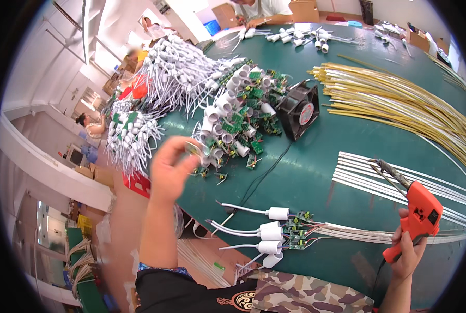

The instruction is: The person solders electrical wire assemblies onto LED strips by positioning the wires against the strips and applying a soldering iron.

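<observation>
Your right hand (pixel 406 256) grips an orange-red plastic soldering gun (pixel 424 199); your left hand (pixel 171 168) pinches a small pale piece (pixel 193 149), too unclear to name; between them, nearer your right, green circuit boards (pixel 297 232) lie on the green tabletop (pixel 306 180), white cylindrical sockets (pixel 278 213) lengthwise left-to-right.

Head-worn fisheye view, facing down and forward across the bench (pixel 298 169).
From the left of two side-by-side head cameras, it looks over the wearer's camouflage cloth (pixel 311 295) at the near side, with the left grip (pixel 170 172) and right grip (pixel 407 253) fairly close; it reaches a co-worker (pixel 257 10) at the far side and the floor (pixel 120 229) beyond the bench's left edge, inside a dark round rim.
</observation>
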`<control>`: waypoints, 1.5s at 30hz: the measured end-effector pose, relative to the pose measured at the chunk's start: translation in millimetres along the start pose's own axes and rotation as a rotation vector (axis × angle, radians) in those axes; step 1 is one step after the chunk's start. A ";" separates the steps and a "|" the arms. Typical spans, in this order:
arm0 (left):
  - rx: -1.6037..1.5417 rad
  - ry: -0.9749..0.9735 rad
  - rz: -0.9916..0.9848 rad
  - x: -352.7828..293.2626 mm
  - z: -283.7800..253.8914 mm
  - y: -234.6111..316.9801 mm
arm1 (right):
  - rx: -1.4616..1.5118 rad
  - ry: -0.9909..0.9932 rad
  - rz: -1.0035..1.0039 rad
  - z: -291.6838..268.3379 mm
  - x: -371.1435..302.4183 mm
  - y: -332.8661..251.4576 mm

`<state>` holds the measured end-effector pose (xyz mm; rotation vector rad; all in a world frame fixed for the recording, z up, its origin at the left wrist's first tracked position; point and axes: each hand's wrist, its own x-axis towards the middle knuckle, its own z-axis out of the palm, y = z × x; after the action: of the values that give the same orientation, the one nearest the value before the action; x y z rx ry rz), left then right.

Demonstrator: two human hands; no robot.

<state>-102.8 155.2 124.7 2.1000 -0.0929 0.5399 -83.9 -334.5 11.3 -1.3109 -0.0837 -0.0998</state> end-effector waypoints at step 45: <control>-1.077 -1.089 -0.871 -10.5 264.6 67.0 | 0.017 -0.234 0.200 37.0 7.9 -7.8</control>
<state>-40.0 -99.7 49.1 0.9642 -0.0523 -1.0073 -77.2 -300.8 29.1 -1.3031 -0.1520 0.2249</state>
